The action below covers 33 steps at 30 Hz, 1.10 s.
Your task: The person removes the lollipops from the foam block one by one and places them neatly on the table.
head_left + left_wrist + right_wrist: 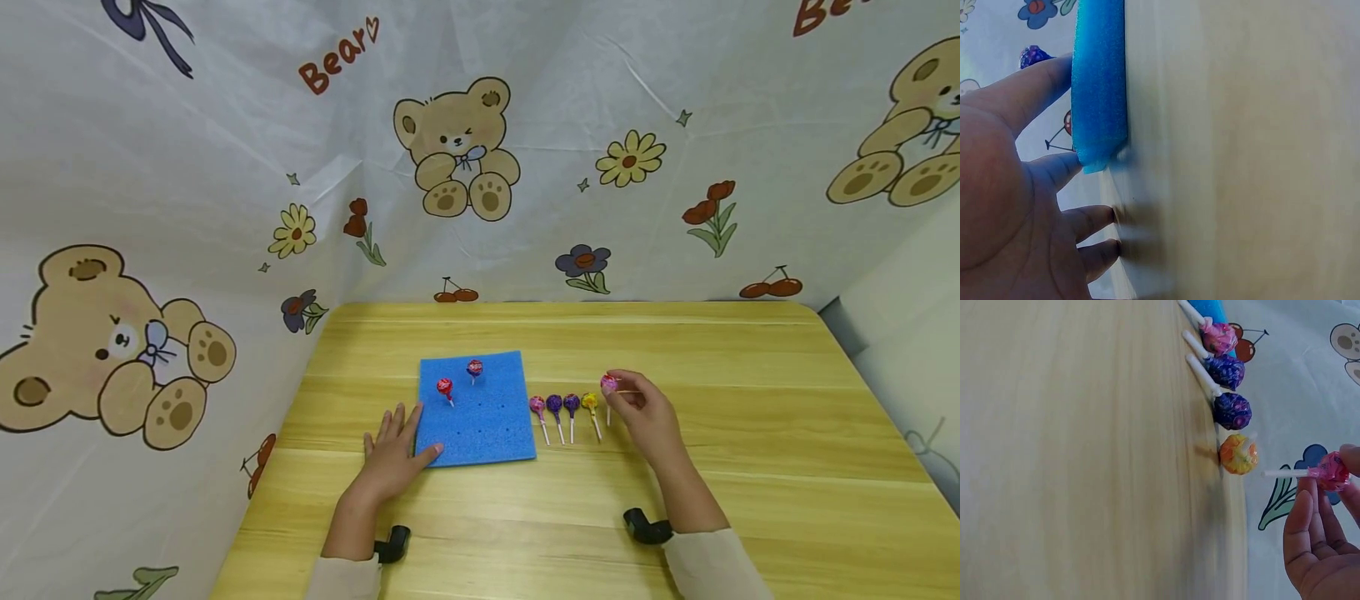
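My right hand (651,418) pinches a pink-wrapped lollipop (1333,472) by its candy head, its white stick pointing down, just right of the row. In that row lie a pink lollipop (537,405), two purple lollipops (554,404) and a yellow lollipop (590,401). A blue foam board (487,446) is left of them, with small holes in its top. Two lollipops stand in it by their sticks: a red one (445,387) and a red-and-purple one (475,367). My left hand (392,462) rests at the board's left edge, fingers spread, thumb on its front corner.
The wooden table (750,400) extends around the board and the row. Behind and to the left hangs a cloth (540,75) printed with bears and flowers. A black wrist mount (647,527) sits by each forearm.
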Each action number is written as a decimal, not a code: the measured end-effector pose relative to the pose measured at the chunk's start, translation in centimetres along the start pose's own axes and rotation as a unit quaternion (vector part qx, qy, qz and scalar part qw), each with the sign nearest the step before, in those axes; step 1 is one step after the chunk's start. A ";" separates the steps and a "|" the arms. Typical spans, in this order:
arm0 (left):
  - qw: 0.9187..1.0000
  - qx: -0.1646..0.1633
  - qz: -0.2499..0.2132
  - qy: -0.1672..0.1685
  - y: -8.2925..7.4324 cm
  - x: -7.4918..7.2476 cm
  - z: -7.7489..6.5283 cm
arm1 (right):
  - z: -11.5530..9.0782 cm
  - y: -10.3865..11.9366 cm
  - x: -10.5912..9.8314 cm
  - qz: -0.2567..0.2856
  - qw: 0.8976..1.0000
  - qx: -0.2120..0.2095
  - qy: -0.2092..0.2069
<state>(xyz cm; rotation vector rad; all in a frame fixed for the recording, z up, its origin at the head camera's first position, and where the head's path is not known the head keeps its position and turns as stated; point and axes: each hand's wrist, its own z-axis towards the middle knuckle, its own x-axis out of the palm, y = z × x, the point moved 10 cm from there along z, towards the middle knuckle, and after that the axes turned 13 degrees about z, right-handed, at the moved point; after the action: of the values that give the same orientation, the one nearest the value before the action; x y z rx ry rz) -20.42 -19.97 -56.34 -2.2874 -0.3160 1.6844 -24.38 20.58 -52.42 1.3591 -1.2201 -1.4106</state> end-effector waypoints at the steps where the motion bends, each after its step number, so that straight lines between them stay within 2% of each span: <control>1: 1.000 -0.001 0.001 0.002 0.0 0.1 0.0 | 0.1 -0.3 -0.1 -0.005 1.000 0.006 0.002; 10: 1.000 0.000 -0.001 0.002 0.0 0.1 0.2 | 0.6 -1.6 -0.4 -0.059 0.997 0.041 0.026; 21: 1.000 -0.001 -0.002 0.003 0.1 0.1 0.2 | 1.9 -2.3 0.0 -0.108 0.990 0.041 0.075; 27: 1.000 -0.002 0.003 0.003 0.1 0.2 0.2 | 2.0 -3.1 0.5 -0.115 0.986 0.057 0.102; 33: 1.000 -0.001 0.003 0.003 0.0 0.0 0.0 | 2.3 -3.0 0.9 -0.118 0.986 0.046 0.112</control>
<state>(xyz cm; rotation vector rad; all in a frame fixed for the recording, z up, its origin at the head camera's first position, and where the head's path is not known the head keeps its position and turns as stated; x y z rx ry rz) -20.44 -19.97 -56.38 -2.2969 -0.3107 1.6803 -26.53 20.55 -55.64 1.7227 -1.0135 -1.3282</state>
